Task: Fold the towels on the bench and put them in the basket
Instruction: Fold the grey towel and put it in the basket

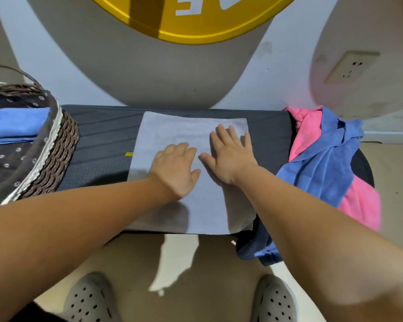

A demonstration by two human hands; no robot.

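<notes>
- The fingers of the right hand lie straight and slightly apart, pressed flat, palm down, on a grey towel.
- The left hand rests palm down on the same towel just beside the right one, its fingers straight and close together; neither hand grips anything.
- The grey towel is spread smooth across the middle of the dark table, its far edge near the wall and its near edge at the table's front edge.
- A woven basket with a dark flowered lining stands on the left end of the table, well apart from the grey towel.
- A folded blue towel lies inside the basket.
- On the right end of the table lies a loose heap: a pink towel with a blue towel draped over it, both hanging over the edge.
- A dark blue cloth hangs off the table's front beside the grey towel's near right corner.
- A small yellow tag shows on the table at the grey towel's left edge.
- Two grey perforated shoes stand on the floor below.
</notes>
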